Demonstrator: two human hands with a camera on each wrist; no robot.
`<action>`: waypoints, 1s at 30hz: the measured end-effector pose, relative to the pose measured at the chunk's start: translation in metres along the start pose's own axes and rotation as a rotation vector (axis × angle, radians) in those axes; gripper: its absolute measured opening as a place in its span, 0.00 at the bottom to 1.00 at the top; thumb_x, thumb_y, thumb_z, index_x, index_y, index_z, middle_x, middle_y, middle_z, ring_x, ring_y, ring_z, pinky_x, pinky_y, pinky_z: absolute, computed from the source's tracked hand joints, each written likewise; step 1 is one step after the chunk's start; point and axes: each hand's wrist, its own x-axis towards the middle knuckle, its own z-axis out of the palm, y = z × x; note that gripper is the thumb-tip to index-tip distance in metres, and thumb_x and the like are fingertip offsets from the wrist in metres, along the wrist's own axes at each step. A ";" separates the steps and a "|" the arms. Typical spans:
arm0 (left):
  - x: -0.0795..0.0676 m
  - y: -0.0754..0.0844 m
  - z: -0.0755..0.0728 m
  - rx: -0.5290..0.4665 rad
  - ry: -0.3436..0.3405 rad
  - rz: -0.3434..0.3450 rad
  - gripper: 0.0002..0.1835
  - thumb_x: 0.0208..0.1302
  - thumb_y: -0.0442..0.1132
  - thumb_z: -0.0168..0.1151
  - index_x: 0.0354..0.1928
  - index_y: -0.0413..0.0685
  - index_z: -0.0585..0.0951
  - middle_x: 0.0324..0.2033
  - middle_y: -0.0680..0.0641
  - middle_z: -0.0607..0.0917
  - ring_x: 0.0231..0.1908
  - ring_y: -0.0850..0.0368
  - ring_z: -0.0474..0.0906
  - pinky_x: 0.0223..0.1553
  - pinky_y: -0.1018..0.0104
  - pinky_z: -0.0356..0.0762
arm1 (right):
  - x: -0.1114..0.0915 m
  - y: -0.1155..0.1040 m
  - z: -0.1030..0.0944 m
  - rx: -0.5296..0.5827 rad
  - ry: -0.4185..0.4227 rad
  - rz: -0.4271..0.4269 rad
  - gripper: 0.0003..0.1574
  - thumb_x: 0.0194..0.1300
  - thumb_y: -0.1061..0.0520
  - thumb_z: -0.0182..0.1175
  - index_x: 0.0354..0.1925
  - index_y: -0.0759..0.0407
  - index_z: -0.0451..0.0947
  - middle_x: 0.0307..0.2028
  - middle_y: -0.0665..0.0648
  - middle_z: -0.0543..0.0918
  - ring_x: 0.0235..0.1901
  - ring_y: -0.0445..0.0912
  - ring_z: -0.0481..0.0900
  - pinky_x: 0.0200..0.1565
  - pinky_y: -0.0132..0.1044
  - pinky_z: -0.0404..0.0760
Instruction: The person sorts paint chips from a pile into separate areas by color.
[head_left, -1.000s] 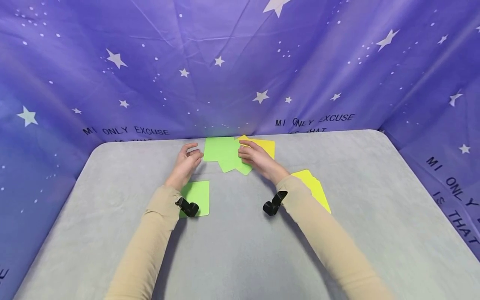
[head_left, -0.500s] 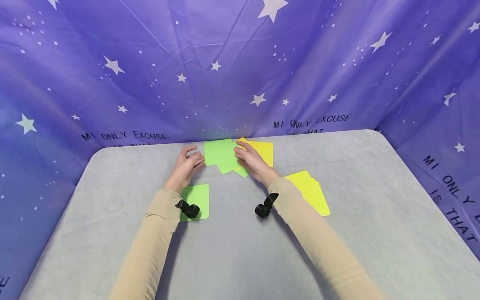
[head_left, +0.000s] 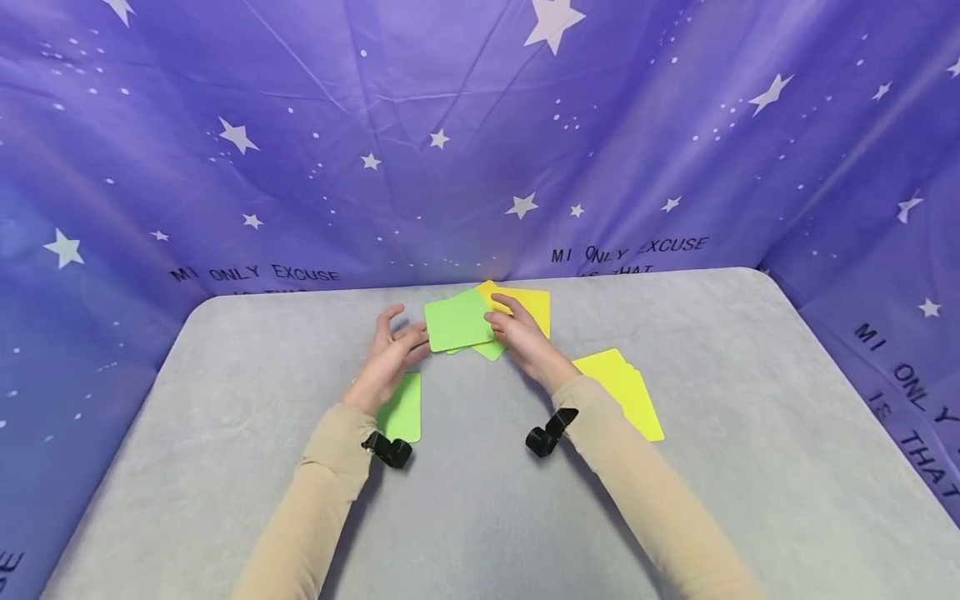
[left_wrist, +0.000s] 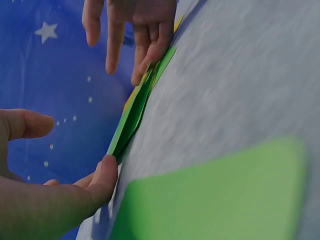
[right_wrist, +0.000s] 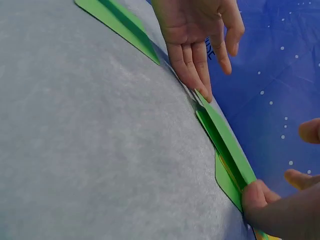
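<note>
Pinched at opposite ends by left grip [head_left: 391,358] and right grip [head_left: 527,340] (both narrow), a green card [head_left: 456,321] overlaps a lower green card [head_left: 491,350], apparently held so for steadiness

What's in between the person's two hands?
A green card, in the head view: it spans from the left hand to the right hand, with more cards peeking out from beneath.

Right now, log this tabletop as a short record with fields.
left hand: touching the left edge of the top green card
right hand: at its right edge
showing past it: far yellow cards, lower green card
nearer, left: near green card
nearer, right: near yellow cards, overlapping
surface: grey table
backdrop: purple cloth, white stars
</note>
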 end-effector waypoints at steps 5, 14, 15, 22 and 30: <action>-0.011 -0.011 0.009 0.019 -0.031 0.014 0.37 0.64 0.21 0.46 0.71 0.44 0.46 0.61 0.27 0.64 0.60 0.39 0.66 0.59 0.57 0.69 | -0.012 0.007 -0.010 -0.117 0.056 -0.059 0.34 0.67 0.64 0.52 0.70 0.63 0.59 0.62 0.67 0.67 0.54 0.50 0.69 0.55 0.39 0.71; -0.030 -0.024 0.020 0.197 -0.017 0.081 0.36 0.57 0.20 0.53 0.68 0.39 0.58 0.55 0.34 0.72 0.50 0.47 0.74 0.41 0.72 0.75 | -0.036 0.016 -0.024 -0.211 0.075 -0.166 0.35 0.60 0.71 0.55 0.66 0.65 0.66 0.53 0.66 0.72 0.47 0.49 0.71 0.41 0.28 0.71; -0.031 -0.025 0.021 0.210 -0.019 0.085 0.35 0.57 0.20 0.54 0.68 0.39 0.59 0.54 0.34 0.71 0.50 0.47 0.73 0.42 0.73 0.75 | -0.038 0.017 -0.025 -0.216 0.073 -0.172 0.35 0.60 0.71 0.55 0.66 0.65 0.66 0.52 0.66 0.72 0.46 0.49 0.71 0.40 0.28 0.71; -0.040 -0.029 0.022 0.290 -0.030 0.119 0.32 0.59 0.18 0.56 0.66 0.36 0.62 0.52 0.34 0.73 0.49 0.43 0.74 0.40 0.71 0.75 | -0.051 0.025 -0.031 -0.209 0.051 -0.201 0.35 0.60 0.72 0.56 0.66 0.66 0.65 0.50 0.66 0.71 0.38 0.43 0.70 0.38 0.27 0.72; -0.051 -0.032 0.025 0.320 -0.063 0.149 0.33 0.58 0.18 0.57 0.66 0.36 0.62 0.48 0.35 0.74 0.40 0.54 0.77 0.37 0.70 0.75 | -0.065 0.033 -0.037 -0.222 0.010 -0.235 0.34 0.60 0.72 0.58 0.65 0.70 0.66 0.48 0.66 0.70 0.34 0.43 0.68 0.35 0.27 0.71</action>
